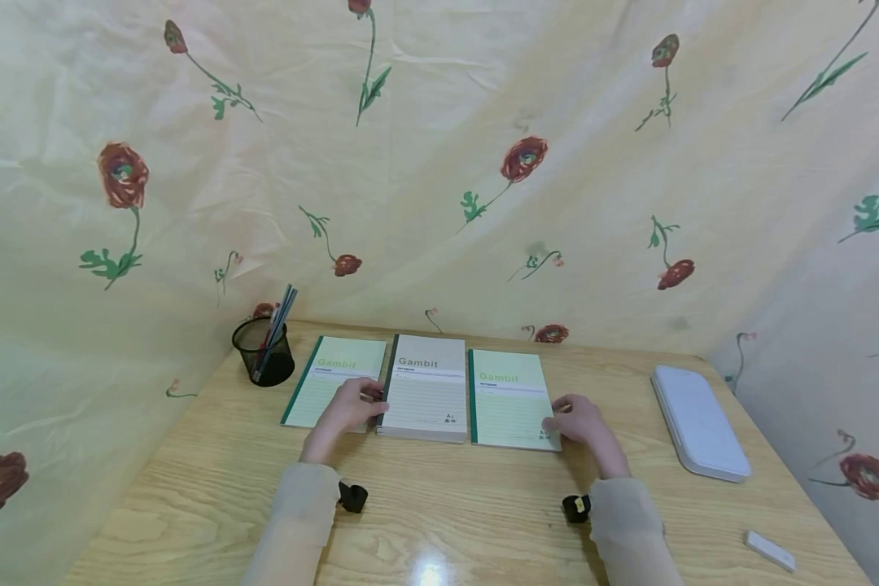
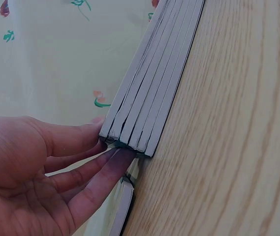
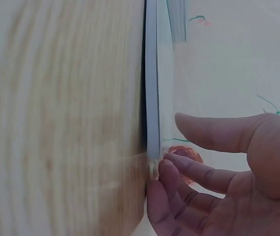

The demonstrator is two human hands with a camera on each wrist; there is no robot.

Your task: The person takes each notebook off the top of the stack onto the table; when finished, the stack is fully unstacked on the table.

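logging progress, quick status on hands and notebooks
Left fingers touching gray notebook stack, spine side. Right fingers at right green notebook, outer edge. Pen cup, white case well aside.

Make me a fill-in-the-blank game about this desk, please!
1. The big word on the notebooks is ____.
2. The thick stack is touched by the person's ____ hand.
3. The mesh cup is coloured ____.
4. The cloth behind the desk is printed with red ____.

Missing words: Gambit; left; black; flowers.
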